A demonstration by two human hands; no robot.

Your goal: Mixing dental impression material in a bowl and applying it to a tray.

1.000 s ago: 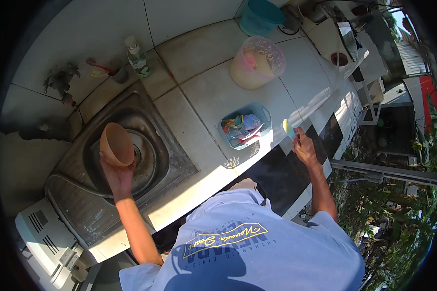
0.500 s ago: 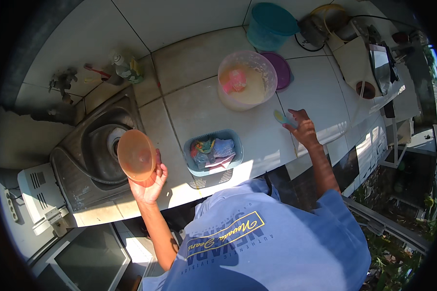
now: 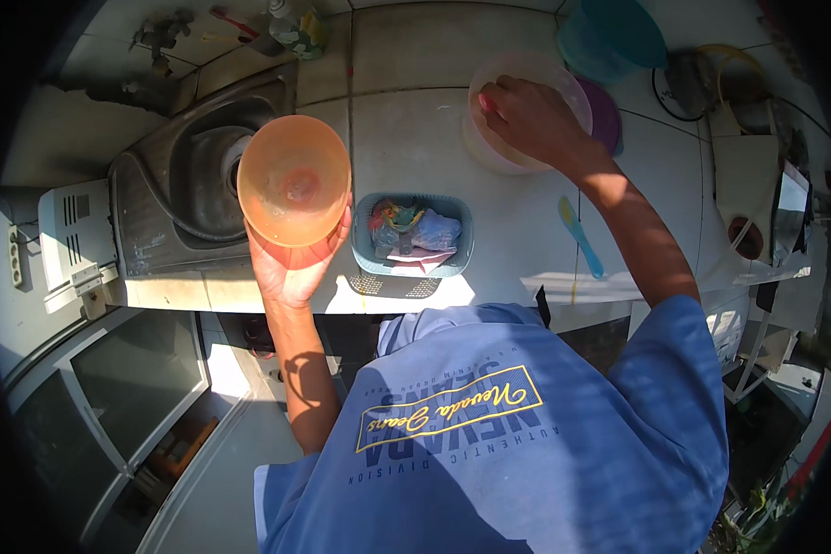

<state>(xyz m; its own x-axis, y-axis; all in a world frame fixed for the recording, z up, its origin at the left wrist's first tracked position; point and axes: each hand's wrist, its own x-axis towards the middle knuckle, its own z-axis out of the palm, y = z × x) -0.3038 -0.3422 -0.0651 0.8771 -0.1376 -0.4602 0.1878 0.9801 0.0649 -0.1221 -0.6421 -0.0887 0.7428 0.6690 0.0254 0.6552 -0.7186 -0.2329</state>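
My left hand (image 3: 291,268) holds up an orange plastic bowl (image 3: 294,185), tilted so that its inside shows, beside the sink. My right hand (image 3: 533,115) reaches into a wide translucent tub (image 3: 489,152) on the counter. Its fingers are closed on a pink scoop (image 3: 488,102), most of which they hide. Pale contents in the tub are largely covered by the hand. Nearer me, a blue spoon with a yellow-green end (image 3: 580,237) lies on the tiles, under no hand.
A grey-blue basket (image 3: 414,268) with small packets stands before me. On the left is a metal sink (image 3: 138,249), with a pump bottle (image 3: 295,32) behind it. A purple lid (image 3: 607,115) and a teal bucket (image 3: 609,42) stand near the tub.
My right hand has put the spoon down on the counter and moved into the tub, onto the pink scoop. My left hand has raised the bowl and brought it rightward. The view has shifted.
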